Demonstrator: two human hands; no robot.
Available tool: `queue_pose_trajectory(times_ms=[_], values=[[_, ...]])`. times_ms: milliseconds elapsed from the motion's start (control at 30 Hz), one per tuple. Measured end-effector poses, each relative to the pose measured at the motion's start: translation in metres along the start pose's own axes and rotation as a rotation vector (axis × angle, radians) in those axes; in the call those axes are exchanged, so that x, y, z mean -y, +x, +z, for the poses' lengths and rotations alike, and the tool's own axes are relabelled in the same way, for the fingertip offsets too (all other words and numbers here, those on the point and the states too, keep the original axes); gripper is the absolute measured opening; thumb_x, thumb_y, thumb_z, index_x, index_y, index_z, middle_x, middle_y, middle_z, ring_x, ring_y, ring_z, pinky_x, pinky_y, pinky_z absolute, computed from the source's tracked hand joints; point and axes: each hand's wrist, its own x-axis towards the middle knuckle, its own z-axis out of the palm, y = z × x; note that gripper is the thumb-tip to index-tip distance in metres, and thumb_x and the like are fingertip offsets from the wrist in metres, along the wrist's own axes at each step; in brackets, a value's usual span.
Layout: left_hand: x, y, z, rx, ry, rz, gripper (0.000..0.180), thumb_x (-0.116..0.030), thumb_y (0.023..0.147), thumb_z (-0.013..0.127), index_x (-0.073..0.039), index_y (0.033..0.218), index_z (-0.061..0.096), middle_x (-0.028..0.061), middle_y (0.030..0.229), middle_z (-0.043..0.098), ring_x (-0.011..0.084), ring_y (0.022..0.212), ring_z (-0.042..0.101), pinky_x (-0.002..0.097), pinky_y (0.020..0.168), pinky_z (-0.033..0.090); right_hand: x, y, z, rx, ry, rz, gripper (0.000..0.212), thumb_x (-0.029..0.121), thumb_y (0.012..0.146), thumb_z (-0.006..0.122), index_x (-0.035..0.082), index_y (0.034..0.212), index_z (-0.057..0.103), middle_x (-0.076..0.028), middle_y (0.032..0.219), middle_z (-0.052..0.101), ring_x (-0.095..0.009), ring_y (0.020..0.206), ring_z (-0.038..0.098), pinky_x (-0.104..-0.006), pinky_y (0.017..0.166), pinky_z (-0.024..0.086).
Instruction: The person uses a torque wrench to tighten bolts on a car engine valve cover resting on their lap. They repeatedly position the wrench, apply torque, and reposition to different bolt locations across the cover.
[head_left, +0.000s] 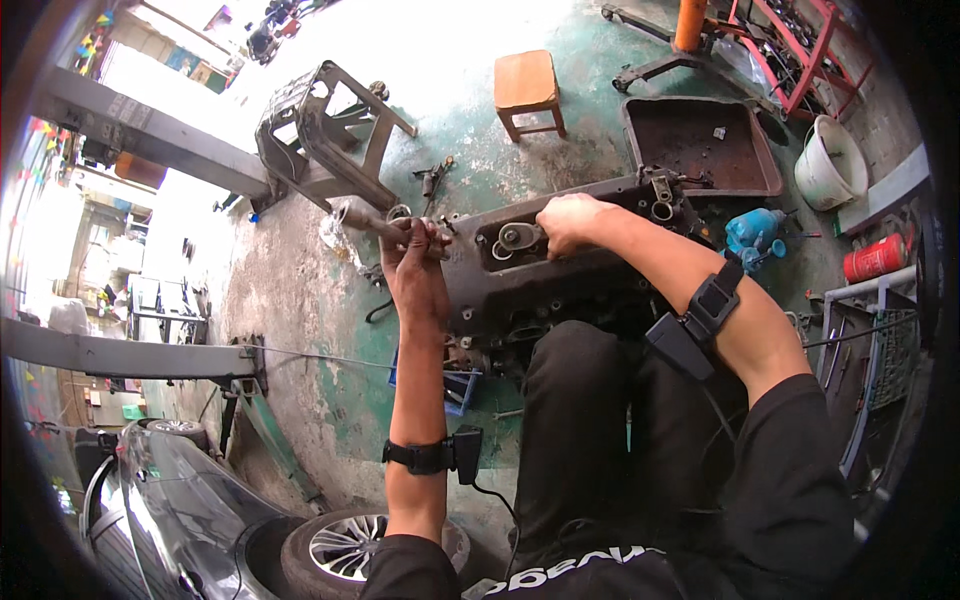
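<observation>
A dark metal engine block (pixel 475 285) lies in front of my knees. My left hand (pixel 417 270) is raised over its left end, its fingers closed round a metal bar with a thick round end (pixel 358 216) that points up and left. Over the block's rectangular opening, my right hand (pixel 575 226) is closed, knuckles up. Its fingertips and whatever they grip are hidden. Just left of that hand, a round-headed metal part (pixel 517 236) sits in the opening, with a pale ring (pixel 503 251) beside it.
Beyond the block stand a wooden stool (pixel 527 85), a metal stand (pixel 335 140) and a brown drip tray (pixel 700 150). To the right are a blue bottle (pixel 752 232), a white bucket (pixel 832 165) and a red can (pixel 876 260). A car wheel (pixel 345 548) is at lower left.
</observation>
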Motion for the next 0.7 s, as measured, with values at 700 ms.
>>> queue_pose_trajectory(times_ms=[700], values=[[0.064,0.053,0.011,-0.218,0.1,-0.077,0.05,-0.026,0.084,0.058,-0.016,0.048,0.027,-0.0003,0.042,0.025,0.0133,0.035,0.024,0.0299,0.038,0.026,-0.011,-0.004,0.034,-0.267,0.021,-0.103,0.03,0.014,0.074,0.062,0.001,0.102,0.062,-0.02,0.1,0.065,-0.035,0.095,0.065,-0.0437,0.081,0.052]])
